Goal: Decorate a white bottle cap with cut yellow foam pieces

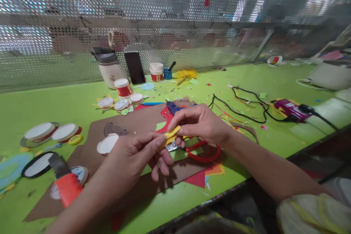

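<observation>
Closest in, an orange-and-grey tool (68, 190) lies beside the left forearm, over the edge of a brown cardboard sheet (145, 117) on the bright green counter (55, 104). Above this sheet, the bare left hand (134, 153) pinches one end of a folded yellow strip (172, 133) between thumb and index finger, its other fingers loosely curled. The bare right hand (201, 121) grips the far end, fingers closed narrowly on it. Just beneath the hands, red-handled metal scissors (189, 150) lie partly hidden. A grey half-round protractor (113, 129) rests on the cardboard to the left; well off to the right, a magenta box (292, 110) trails black cords. Farther back stand a red-and-white round tub (124, 89), a white jug with a dark grey lid (112, 71) and an upright black rectangular slab (135, 67), near a tangle of yellow shreds (188, 73). Behind everything runs a perforated metal screen (164, 18).
</observation>
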Motion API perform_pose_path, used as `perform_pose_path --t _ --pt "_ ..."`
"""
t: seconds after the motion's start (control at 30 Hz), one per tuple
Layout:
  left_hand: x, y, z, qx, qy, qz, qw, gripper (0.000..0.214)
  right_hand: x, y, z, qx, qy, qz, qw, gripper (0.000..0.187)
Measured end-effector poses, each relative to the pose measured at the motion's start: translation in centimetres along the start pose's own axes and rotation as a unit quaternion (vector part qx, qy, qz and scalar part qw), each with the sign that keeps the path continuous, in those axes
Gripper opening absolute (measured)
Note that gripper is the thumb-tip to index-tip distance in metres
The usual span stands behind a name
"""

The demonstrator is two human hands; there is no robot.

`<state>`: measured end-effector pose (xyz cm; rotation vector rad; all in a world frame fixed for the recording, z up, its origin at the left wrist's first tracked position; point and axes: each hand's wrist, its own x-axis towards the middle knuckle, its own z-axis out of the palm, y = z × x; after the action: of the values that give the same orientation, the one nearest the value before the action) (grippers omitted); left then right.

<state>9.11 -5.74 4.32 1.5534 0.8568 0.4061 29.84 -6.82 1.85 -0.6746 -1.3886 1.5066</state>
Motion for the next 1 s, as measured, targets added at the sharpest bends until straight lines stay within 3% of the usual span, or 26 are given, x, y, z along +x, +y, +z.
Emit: perform_pose_path --t 0.23,0.4,0.57,0.73,1.0 --pt "0.3 -0.2 -0.3 0.000 0.041 0.013 0.999 0.030 0.2 -0.6 -0.2 -0.003 -0.007 0.012 1.000 0.028" --pt "0.3 0.1 -0.1 0.010 0.057 0.035 0.998 0.030 -0.1 -0.8 1.5 -0.069 0.049 0.059 0.995 0.025" --pt "0.1 0.2 0.1 0.018 0.051 0.035 0.998 0.031 0.1 -0.4 2.1 -0.121 0.088 0.031 0.988 0.026" --pt "0.2 0.0 0.0 0.020 0.052 0.033 0.998 0.030 0.2 -0.5 1.9 -0.097 0.099 0.034 0.990 0.034" --pt "0.4 -0.1 0.2 0.007 0.051 0.028 0.998 0.027 0.2 -0.3 1.6 -0.039 0.112 0.066 0.991 0.033"
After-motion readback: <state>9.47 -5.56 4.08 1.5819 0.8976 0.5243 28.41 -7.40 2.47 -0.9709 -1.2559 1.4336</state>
